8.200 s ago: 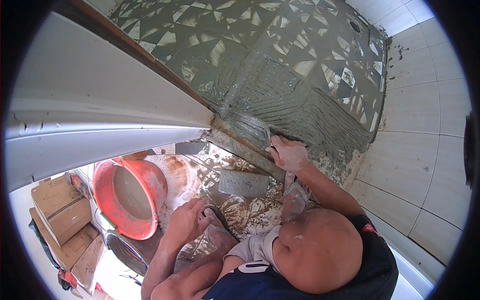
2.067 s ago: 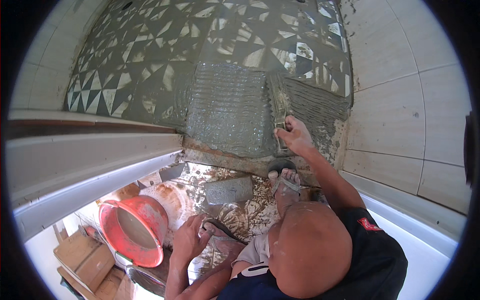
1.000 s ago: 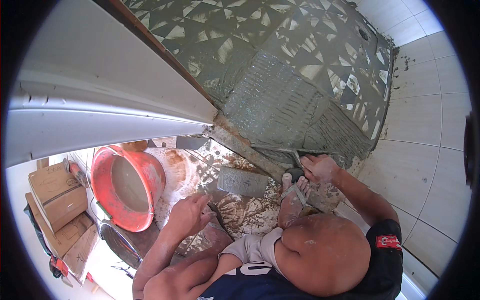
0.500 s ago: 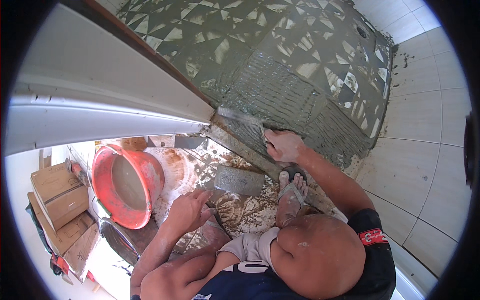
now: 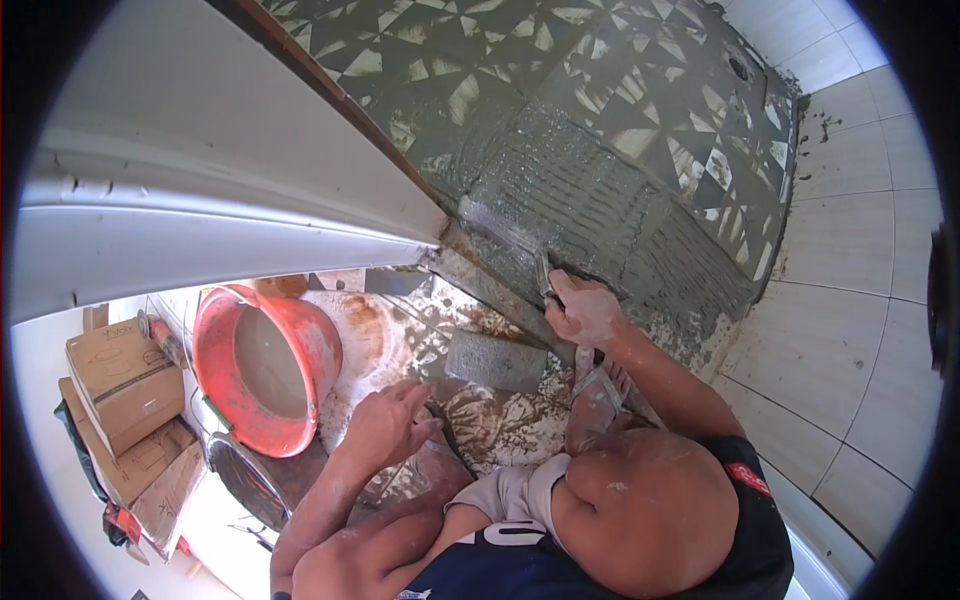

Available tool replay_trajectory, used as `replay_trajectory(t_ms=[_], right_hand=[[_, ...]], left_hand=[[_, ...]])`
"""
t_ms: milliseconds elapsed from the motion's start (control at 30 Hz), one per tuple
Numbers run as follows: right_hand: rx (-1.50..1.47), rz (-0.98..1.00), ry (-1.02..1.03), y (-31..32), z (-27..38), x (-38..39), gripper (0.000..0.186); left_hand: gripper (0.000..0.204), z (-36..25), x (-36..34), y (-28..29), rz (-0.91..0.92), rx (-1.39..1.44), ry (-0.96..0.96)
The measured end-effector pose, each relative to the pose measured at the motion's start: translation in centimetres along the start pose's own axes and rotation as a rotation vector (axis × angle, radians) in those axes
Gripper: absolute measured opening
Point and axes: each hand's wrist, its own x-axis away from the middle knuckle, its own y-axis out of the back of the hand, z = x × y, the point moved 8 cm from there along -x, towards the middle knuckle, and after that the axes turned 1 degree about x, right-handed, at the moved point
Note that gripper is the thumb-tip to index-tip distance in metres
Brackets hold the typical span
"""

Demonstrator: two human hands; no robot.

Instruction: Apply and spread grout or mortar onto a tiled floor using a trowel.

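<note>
My right hand (image 5: pixel 587 310) is closed round the handle of a trowel (image 5: pixel 503 226). The trowel's blade lies against wet grey mortar (image 5: pixel 570 180), which is combed into ridges over patterned floor tiles beside the threshold (image 5: pixel 492 288). My left hand (image 5: pixel 385 425) hovers over my left foot with its fingers loosely stretched, holding nothing. Just beyond it, on the near side of the threshold, a grey mortar-coated block (image 5: pixel 495 361) rests on the dirty floor.
A red bucket (image 5: pixel 325 340) of cloudy grey water stands at the left. Cardboard boxes (image 5: pixel 125 385) are stacked behind it, with a round dark pan-like thing (image 5: pixel 245 480) nearer. A white door panel (image 5: pixel 240 130) reaches in from the left. Tiled wall (image 5: pixel 840 240) rises at right.
The whole view has shifted, moving the scene rightward in the picture. My right hand and trowel have come slightly nearer to me; the left hand keeps about the same pose.
</note>
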Motion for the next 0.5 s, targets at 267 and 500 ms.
replay_trajectory(t_ms=[267, 500], right_hand=[[0.007, 0.075, -0.082, -0.6, -0.7, -1.5, 0.036], [0.021, 0.053, -0.11, 0.4, -1.4, -2.6, 0.036]], left_hand=[[0.054, -0.1, -0.5, 0.5, -0.036, 0.021, -0.019], [0.054, -0.2, -0.8, 0.5, -0.022, -0.005, -0.022]])
